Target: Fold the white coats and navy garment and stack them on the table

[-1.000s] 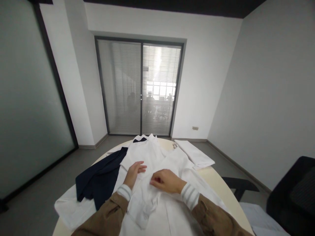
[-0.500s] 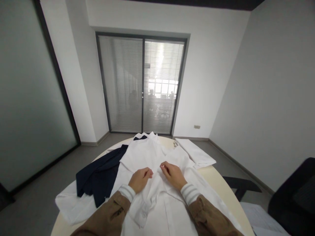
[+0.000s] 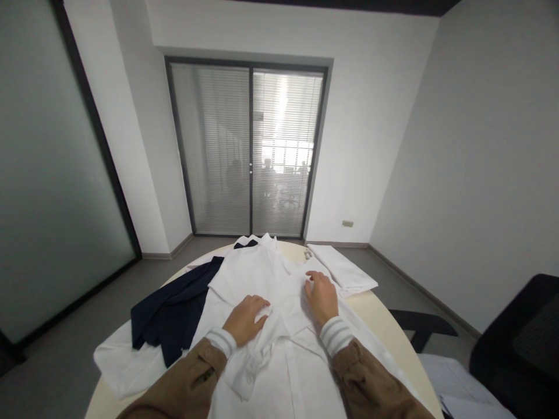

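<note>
A white shirt (image 3: 266,273) lies spread on a round cream table (image 3: 384,317), its collar at the far side. My left hand (image 3: 247,317) rests flat on the middle of the shirt, fingers together and stretched forward. Farther up and to the right, my right hand (image 3: 322,297) lies on the shirt with its fingers slightly curled on the fabric. Neither hand holds anything that I can see.
A dark navy garment (image 3: 174,311) lies left of the shirt, over more white cloth (image 3: 117,364). A folded white piece (image 3: 345,270) sits at the table's far right. A black chair (image 3: 519,343) stands at the right. A glass door with blinds (image 3: 248,151) is ahead.
My right hand let go of the pinched fabric and slid forward and right across the shirt. My left hand stayed near the middle, now flattened.
</note>
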Motion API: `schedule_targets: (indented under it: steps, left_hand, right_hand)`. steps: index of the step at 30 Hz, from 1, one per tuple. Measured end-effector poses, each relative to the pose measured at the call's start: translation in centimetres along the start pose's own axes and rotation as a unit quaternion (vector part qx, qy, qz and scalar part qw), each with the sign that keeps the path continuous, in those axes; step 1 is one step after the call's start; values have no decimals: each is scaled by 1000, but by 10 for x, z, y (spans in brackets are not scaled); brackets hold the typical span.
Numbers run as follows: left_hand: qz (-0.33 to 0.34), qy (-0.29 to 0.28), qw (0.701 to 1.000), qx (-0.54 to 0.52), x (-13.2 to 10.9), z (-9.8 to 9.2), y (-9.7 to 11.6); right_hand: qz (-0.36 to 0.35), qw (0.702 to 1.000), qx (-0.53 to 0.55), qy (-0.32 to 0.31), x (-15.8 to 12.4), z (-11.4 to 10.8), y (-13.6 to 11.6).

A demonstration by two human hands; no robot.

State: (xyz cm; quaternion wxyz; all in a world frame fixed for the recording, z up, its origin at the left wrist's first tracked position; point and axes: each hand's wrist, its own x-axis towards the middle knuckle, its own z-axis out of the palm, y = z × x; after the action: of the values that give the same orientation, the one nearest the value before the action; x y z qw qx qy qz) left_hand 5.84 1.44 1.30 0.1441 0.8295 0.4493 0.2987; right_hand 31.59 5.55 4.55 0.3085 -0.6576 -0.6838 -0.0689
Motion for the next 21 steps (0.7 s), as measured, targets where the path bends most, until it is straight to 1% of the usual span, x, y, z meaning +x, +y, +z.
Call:
schedule_targets:
  steps: [1,3,5,7,11,14,17,19,21]
  left_hand:
    - [0,-7,1000,-6,0,0,-1]
    - [-7,-11,1000,-26,0,1,-2]
    - [-17,-6,998,-53,0,0,-1]
    - [-15,0,996,-87,0,-1,1]
    - [-19,-2,987,-162,0,-6,6]
    - [-56,-44,976,-206,0,-8,9]
    - [-66,-102,975,-183,-2,-8,10]
    - [-56,-122,981,-142,-4,-9,12]
    - [-49,-130,985,-100,-5,-11,15]
  right_hand:
    - [22,999,-37,14,2,-3,5]
    - [72,992,-100,20,6,-9,16]
    - [114,984,-135,2,9,-12,26]
    - [132,981,-142,-16,12,-12,33]
    - [119,987,-101,-34,15,-7,36]
    - [112,990,-65,-56,19,-6,34]
    - [106,990,-48,-74,29,-10,31]
    - [108,988,-50,-94,40,-12,29]
    - [110,985,-52,-123,53,-12,28]
